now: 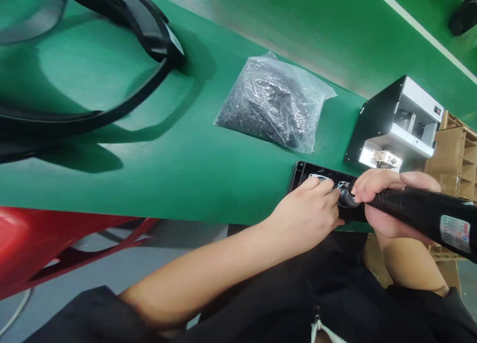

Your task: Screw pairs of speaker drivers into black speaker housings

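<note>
Curving in from the left edge, a large black band [145, 23] throws a shadow over the green desk [179, 179]; much of it is cut off, so what it belongs to is hard to say. Below it, beside the desk, a red plastic seat [22, 248] is also cropped by the frame. Farther right, a clear plastic bag [276, 102] lies on the desk, packed with small dark pieces too blurred by glare and creases to identify.

Just below and right of the bag, at the desk's near edge, the left hand [313, 211] lies over a black case [340, 174] with fingers bent down onto it; the fingertips are partly hidden, so I cannot tell whether they pinch anything. The hand covers much of the case and part of a silver-rimmed fitting [318, 177]. Beside it, a round metal part [348, 198] shows between the two hands. The right hand [387, 199] is wrapped around a black cylindrical tool [421, 211], its tip hidden by fingers, its rear end leaving the frame, its label unreadable. Behind stands a silver-and-black machine [395, 124]; at far right, a divided cardboard box [447, 157] is cut off.
</note>
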Demonstrator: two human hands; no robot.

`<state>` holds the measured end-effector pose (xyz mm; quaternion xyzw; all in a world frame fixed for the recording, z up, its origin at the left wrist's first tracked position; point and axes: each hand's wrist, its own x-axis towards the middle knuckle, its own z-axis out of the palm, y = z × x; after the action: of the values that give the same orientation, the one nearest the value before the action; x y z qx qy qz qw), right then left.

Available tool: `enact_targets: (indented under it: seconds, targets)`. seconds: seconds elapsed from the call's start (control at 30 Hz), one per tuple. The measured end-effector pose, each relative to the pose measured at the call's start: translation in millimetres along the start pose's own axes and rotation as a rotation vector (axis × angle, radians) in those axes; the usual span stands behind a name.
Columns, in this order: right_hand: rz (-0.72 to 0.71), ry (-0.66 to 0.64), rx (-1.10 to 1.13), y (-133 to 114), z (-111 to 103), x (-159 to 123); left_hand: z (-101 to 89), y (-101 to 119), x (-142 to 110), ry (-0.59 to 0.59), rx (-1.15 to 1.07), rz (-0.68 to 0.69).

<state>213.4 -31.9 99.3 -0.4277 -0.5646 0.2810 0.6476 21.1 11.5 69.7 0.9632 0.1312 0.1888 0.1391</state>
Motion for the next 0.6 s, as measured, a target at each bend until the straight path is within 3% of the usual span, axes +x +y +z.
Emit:
enact_targets:
  seconds: [0.1,0.37,0.6]
  targets:
    - [-0.159,-0.007,0.038,12,2,3,-1.1,0,2,-0.012,-0.007,-0.014]
    - [-0.266,0.080,0.122,28,16,13,-3.9,-3,-2,-0.011,0.025,0.008]
    - [-0.266,0.166,0.013,33,23,5,-3.1,-7,-5,-0.007,0.010,0.017]
